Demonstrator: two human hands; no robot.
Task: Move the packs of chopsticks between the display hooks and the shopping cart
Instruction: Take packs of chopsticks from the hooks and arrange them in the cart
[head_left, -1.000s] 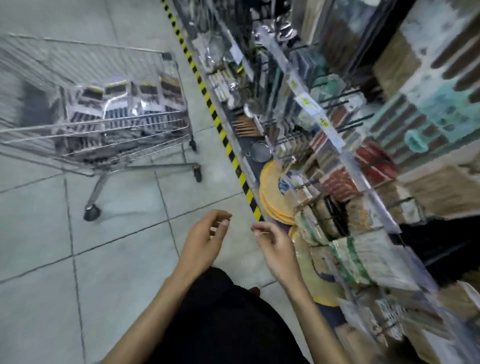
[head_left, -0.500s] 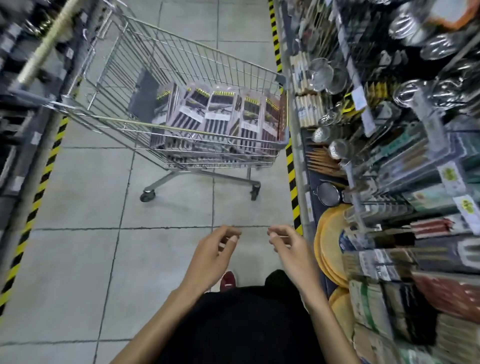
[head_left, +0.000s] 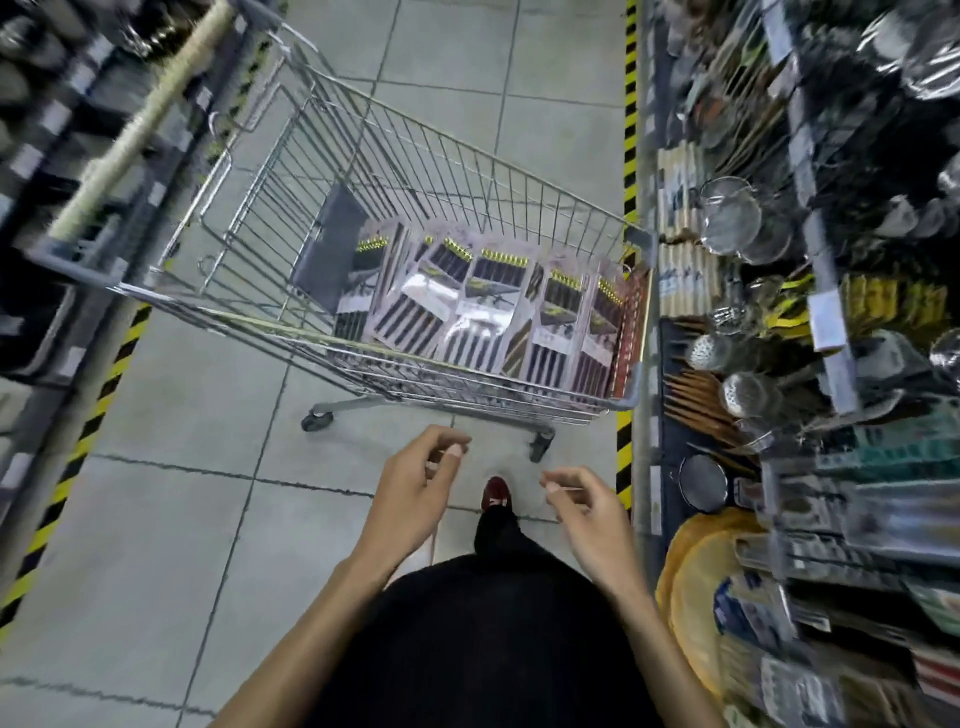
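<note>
Head view: my left hand (head_left: 415, 488) and right hand (head_left: 592, 514) are at 6 o'clock in frame, apart from each other. Both have fingers loosely curled, thumb tip near forefinger, and neither grips anything. Shopping cart (head_left: 467, 197) stands at 12 o'clock from my hands, not touched by either, on grey floor tiles (head_left: 182, 519). Packs of chopsticks (head_left: 493, 306) stand leaning in a row inside the cart, against its near end and toward its 3 o'clock corner. Display shelving (head_left: 831, 322) at 3 o'clock carries metal strainers (head_left: 727, 218) and packaged utensils, fine detail blurred. Yellow-black floor tape (head_left: 630, 104) runs along its foot. My red shoe (head_left: 496, 493) shows between my hands.
</note>
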